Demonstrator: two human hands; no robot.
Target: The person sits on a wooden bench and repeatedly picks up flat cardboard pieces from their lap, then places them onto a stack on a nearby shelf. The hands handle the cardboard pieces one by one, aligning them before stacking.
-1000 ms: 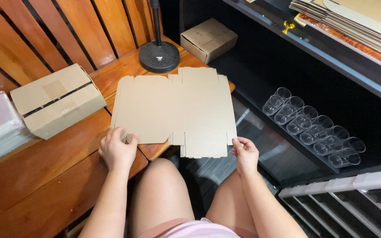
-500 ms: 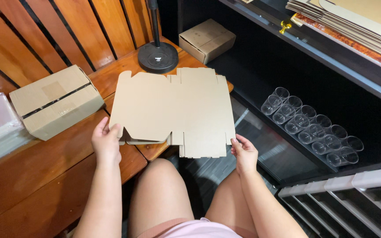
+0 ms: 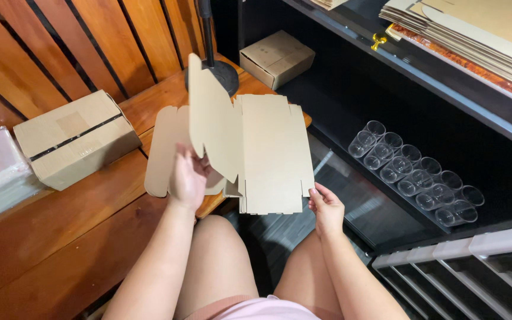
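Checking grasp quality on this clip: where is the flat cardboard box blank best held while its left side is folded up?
Probably by the near edge of the flat right panel of the cardboard box blank, coming from the person's side. That edge overhangs the wooden bench and is free, where the right hand has its grip. The left hand holds the upright left flap, which stands raised.

Bare arms and bare knees — pale pink shorts at the lap, no sleeves.

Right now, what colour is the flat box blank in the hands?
Plain tan-brown cardboard blank, no print visible; the left hand folds one panel up. Head view shows it best.
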